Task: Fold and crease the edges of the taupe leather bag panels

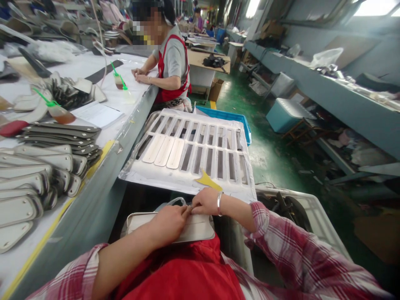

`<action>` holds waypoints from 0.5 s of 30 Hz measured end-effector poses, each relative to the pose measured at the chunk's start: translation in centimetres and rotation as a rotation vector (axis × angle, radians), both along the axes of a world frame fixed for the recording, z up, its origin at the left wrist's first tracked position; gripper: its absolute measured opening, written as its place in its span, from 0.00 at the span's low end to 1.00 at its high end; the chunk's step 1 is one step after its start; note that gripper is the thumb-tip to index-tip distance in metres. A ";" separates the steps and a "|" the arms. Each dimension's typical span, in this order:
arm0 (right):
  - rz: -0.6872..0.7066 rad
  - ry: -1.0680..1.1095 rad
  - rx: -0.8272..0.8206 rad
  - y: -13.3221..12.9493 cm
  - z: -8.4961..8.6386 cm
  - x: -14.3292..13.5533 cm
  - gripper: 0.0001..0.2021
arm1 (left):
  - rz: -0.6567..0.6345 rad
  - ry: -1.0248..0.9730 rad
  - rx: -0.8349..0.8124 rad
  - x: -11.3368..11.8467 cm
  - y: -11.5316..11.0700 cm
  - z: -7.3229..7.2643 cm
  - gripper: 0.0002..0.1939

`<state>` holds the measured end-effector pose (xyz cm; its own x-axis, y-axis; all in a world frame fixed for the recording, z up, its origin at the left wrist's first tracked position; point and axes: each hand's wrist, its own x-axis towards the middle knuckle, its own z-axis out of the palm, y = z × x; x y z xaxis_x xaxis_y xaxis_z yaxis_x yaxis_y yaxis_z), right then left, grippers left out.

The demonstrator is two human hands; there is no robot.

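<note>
On my lap, over the red apron (187,271), lies a cream panel-like piece (196,230) with rounded corners and a darker edge. My left hand (171,223) rests across it with fingers closed. Its fingertips meet those of my right hand (204,201), which is also closed in a pinch. Whatever is between the fingertips is too small and covered to make out. A pale curved loop (177,201) shows just behind the hands. Beyond them stands a slotted white rack (187,177), bearing several cream strips (161,152) and a yellow flat tool (208,180).
Stacked cream pieces (18,208) and dark strips (59,132) cover the table at left, near a glue bottle (61,113). A co-worker (173,58) sits farther along that table. A blue crate (246,125) is behind the rack; a white bin (318,216) stands at right.
</note>
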<state>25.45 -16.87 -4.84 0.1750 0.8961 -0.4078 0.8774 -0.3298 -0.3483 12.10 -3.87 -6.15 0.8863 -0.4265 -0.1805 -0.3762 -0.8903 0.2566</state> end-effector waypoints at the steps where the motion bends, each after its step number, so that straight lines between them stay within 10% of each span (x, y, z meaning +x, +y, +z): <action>1: 0.006 0.001 -0.013 0.3 0.2 0.0 0.11 | 0.007 0.015 -0.012 0.0 0.3 0.1 0.24; 15: -0.160 0.614 -0.062 1.3 -1.9 1.1 0.19 | -0.091 0.048 0.013 -2.7 5.8 -0.9 0.27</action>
<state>26.58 -15.58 -6.73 0.0227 0.8496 -0.5269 0.4619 -0.4763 -0.7482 9.36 1.93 -7.05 0.8343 -0.5019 -0.2280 -0.4428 -0.8565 0.2652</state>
